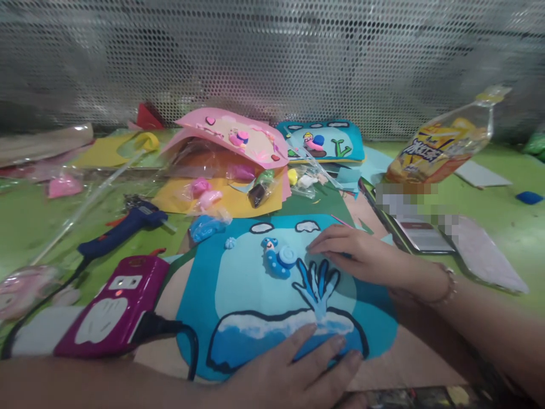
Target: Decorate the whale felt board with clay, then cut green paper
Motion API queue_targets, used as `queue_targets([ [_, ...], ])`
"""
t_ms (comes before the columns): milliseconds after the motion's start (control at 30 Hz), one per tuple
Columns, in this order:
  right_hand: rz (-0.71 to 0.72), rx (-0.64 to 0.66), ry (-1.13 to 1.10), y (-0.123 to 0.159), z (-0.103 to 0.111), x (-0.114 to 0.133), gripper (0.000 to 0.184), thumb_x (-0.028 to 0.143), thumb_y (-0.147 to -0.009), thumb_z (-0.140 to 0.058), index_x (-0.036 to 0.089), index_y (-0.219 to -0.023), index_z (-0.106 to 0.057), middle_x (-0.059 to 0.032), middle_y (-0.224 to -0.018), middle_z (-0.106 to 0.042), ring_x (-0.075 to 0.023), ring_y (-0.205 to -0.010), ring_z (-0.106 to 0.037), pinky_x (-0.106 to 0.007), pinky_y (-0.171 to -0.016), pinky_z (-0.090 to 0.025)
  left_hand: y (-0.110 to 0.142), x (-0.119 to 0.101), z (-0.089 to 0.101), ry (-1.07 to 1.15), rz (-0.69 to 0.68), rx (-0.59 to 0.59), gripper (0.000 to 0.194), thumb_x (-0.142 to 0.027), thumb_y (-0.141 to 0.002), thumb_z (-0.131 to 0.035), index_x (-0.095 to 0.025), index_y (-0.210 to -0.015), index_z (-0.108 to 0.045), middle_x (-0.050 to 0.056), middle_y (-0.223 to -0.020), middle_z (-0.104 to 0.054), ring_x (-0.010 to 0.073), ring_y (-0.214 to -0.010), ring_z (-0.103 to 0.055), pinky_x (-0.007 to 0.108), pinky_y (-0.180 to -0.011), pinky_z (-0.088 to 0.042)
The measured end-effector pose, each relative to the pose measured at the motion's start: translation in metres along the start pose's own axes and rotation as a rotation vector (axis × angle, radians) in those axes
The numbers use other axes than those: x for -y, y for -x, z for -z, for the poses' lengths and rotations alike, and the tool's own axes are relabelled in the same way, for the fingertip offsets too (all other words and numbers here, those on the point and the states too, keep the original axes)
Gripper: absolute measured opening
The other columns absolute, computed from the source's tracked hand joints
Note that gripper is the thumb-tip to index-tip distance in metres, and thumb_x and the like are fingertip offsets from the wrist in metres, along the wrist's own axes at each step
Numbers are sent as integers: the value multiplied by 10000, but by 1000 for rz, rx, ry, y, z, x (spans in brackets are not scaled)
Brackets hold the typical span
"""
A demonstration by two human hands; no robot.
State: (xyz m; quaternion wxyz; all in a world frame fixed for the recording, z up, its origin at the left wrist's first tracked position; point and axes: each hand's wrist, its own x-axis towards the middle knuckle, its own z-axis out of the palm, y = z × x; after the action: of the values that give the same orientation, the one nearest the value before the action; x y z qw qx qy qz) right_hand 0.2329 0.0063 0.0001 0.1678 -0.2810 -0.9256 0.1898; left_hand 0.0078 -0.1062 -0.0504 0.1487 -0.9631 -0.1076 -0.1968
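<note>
A blue craft sheet point(374, 324) with a lighter blue middle lies in front of me. Flat on its lower edge, over the painted blue and white ground, rests my left hand point(302, 369) with fingers spread. My right hand point(357, 253) touches the sheet's right side, fingers stretched out and bent slightly down, with nothing visible in them. Just left of those fingertips is a blue clay snail point(279, 258) with white dots. A painted blue plant point(318, 287) stands below the fingers, and a white cloud point(307, 226) above them. A small blue clay piece point(230, 243) sits left of the snail.
At left lie a blue glue gun point(123, 230) and a purple device point(113, 309) with a black cable. Bagged clay point(208, 196) and decorated pink point(251, 133) and blue sheets point(327, 142) are behind. A bottle point(443, 142) and a phone point(426, 236) stand at right.
</note>
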Motion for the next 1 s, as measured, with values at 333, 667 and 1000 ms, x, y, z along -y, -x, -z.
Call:
queue_targets([
  [333, -82, -164, 302, 4, 0, -13, 302, 125, -895, -420, 199, -1077, -650, -112, -1022, -643, -234, -949, -590, -413, -836, -496, 2, 1, -3, -2, -13, 30, 339, -299, -961, -397, -273, -1271, -533, -18, -1414, -456, 191, -1277, -415, 332, -942, -475],
  [667, -133, -27, 495, 5, -4, -3, 414, 191, -920, -395, 213, -1317, -510, -171, -1232, -515, -303, -1072, -507, -518, -878, -449, 3, 0, -4, -23, -29, 42, 338, -297, -956, -420, -273, -1277, -522, -19, -1417, -451, 193, -1290, -403, 332, -949, -477],
  [1000, -162, 33, 523, 3, -7, 1, 388, 179, -930, -383, 209, -1291, -521, -158, -1242, -504, -302, -1066, -482, -507, -873, -425, 4, 2, -4, 3, -29, 66, 378, -319, -961, -415, -253, -1327, -477, -5, -1453, -405, 195, -1327, -362, 326, -973, -462],
])
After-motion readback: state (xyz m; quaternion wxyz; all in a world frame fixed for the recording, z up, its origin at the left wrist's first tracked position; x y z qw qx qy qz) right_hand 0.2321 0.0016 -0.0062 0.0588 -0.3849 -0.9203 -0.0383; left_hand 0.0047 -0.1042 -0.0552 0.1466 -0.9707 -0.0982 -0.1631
